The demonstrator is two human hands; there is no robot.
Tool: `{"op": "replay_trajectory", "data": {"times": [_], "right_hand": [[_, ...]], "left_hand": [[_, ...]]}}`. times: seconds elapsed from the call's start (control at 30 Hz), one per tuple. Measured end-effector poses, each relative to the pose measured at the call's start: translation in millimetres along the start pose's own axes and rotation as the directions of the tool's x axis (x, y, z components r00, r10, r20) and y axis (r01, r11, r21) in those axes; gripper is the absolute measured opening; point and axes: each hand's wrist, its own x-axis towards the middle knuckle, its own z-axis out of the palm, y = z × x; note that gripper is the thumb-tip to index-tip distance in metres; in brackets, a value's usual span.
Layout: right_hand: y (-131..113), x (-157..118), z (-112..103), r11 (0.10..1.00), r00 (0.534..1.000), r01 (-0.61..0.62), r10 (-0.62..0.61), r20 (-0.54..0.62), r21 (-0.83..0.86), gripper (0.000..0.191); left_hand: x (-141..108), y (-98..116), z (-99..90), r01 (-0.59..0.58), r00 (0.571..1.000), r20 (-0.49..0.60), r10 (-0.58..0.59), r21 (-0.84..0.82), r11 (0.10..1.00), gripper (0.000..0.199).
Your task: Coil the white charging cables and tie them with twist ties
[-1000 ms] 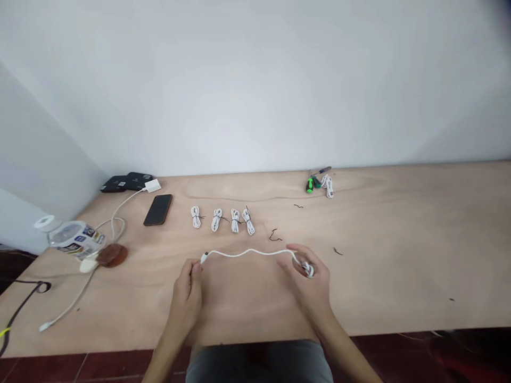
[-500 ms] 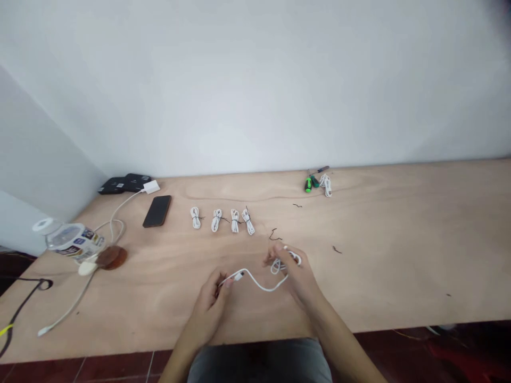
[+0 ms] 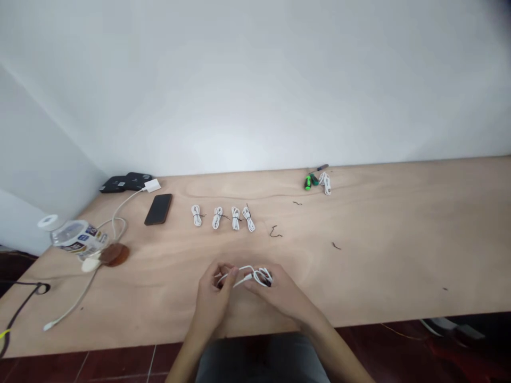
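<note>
Both hands grip a white cable (image 3: 245,276) close together, its looped end under the right hand (image 3: 279,292), the left hand (image 3: 213,298) at the plug, just before four tied coils (image 3: 223,218).

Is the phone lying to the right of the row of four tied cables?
No, the black smartphone lies left of the four tied white cables.

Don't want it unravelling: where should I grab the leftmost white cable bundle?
Pinch the leftmost white cable bundle across its middle, at the black twist tie, coming from above on its left side. The loops are cinched narrow there, and the next bundle sits to its right.
</note>
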Motion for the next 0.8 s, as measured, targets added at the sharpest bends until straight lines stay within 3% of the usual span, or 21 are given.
{"op": "replay_trajectory", "data": {"times": [0.07, 0.13, 0.3, 0.4, 0.5, 0.57, 0.67, 0.8], "right_hand": [[-0.3, 0.6, -5.0, 0.997, 1.000, 0.014, -0.015, -0.016, -0.079, 0.034], [1.7, 1.5, -11.0, 0.993, 0.993, 0.040, -0.052, -0.104, -0.115, 0.040], [14.1, 2.5, -15.9, 0.993, 0.928, 0.119, -0.110, -0.356, 0.003, 0.037], [22.1, 3.6, -5.7, 0.969, 0.875, 0.205, -0.117, -0.470, 0.141, 0.040], [23.1, 6.4, 11.5, 0.900, 0.830, 0.270, -0.036, -0.557, 0.344, 0.046], [18.4, 8.3, 22.7, 0.821, 0.830, 0.267, 0.071, -0.554, 0.505, 0.044], [7.7, 8.8, 33.8, 0.688, 0.881, 0.177, 0.209, -0.425, 0.704, 0.041], [-0.6, 6.1, 37.3, 0.661, 0.915, 0.050, 0.271, -0.300, 0.749, 0.041]], "left_hand": [[4.5, -0.3, -6.0, 0.029, 0.999, 0.032, -0.029, -0.004, 1.000, 0.033], [9.5, -0.2, -15.7, 0.056, 0.994, 0.098, -0.056, 0.011, 0.998, 0.038], [13.7, 5.8, -36.4, 0.039, 0.989, 0.144, -0.046, 0.049, 0.998, 0.031], [5.7, 16.3, -32.6, -0.019, 0.993, 0.116, 0.024, -0.040, 0.999, 0.025], [-7.4, 23.7, -17.8, -0.154, 0.985, 0.066, 0.157, -0.039, 0.987, 0.015], [-15.4, 22.3, -6.8, -0.251, 0.967, 0.048, 0.250, 0.007, 0.968, 0.009], [-22.9, 13.8, 3.8, -0.393, 0.916, 0.118, 0.384, 0.057, 0.918, 0.018], [-26.2, 9.3, 5.0, -0.485, 0.848, 0.286, 0.446, 0.079, 0.871, 0.030]]}}
